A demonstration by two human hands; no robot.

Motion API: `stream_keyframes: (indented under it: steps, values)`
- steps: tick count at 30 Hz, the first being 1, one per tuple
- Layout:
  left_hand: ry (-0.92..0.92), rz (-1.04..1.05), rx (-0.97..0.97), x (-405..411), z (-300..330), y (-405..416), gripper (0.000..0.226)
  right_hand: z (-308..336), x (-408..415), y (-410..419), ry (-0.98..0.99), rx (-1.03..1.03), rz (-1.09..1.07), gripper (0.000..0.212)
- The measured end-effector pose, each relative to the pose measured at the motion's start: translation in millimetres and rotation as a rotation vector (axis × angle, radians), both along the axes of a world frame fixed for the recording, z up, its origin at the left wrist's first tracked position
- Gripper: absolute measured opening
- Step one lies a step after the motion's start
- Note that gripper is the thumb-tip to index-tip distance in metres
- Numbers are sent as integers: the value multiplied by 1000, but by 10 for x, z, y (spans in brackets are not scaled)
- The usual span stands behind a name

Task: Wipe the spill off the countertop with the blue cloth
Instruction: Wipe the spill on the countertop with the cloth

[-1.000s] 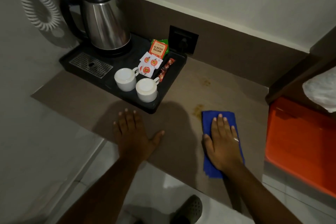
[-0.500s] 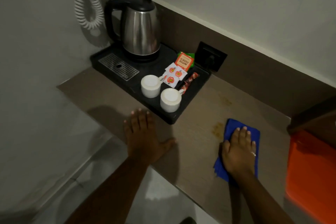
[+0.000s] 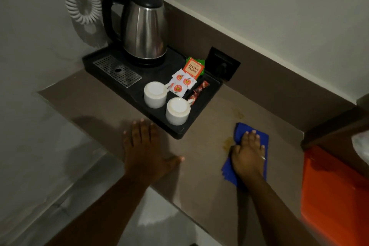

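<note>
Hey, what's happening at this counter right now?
A person is wiping a countertop. Their right hand presses flat on a blue cloth, just right of a yellowish spill that is not yet wiped. Their left hand rests flat on the counter, in front of a black tray holding a kettle and two cups.

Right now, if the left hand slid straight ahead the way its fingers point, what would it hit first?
Probably the black tray: the left hand lies flat on the countertop, fingertips just short of the tray's near edge, the nearer white cup behind it.
</note>
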State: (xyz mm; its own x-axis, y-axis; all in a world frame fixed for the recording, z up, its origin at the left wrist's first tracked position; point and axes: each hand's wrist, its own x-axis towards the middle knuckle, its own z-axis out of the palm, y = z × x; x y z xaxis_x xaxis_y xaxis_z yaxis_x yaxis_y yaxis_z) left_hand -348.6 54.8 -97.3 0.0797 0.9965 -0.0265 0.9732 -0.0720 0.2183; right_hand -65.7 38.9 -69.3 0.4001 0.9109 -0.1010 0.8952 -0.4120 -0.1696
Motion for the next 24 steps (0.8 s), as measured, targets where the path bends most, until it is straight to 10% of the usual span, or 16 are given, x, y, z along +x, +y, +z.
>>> stream_keyframes:
  steps: [6, 16, 24]
  values:
    - [41, -13, -20, -108, -18, 88, 146, -108, 100, -557, 33, 32, 325, 63]
    - [49, 35, 7, -162, -11, 155, 145, 26, 150, 119, -13, -41, -73, 60]
    - [106, 15, -37, -191, -12, 181, 144, -78, -522, -643, 55, -4, 475, 61]
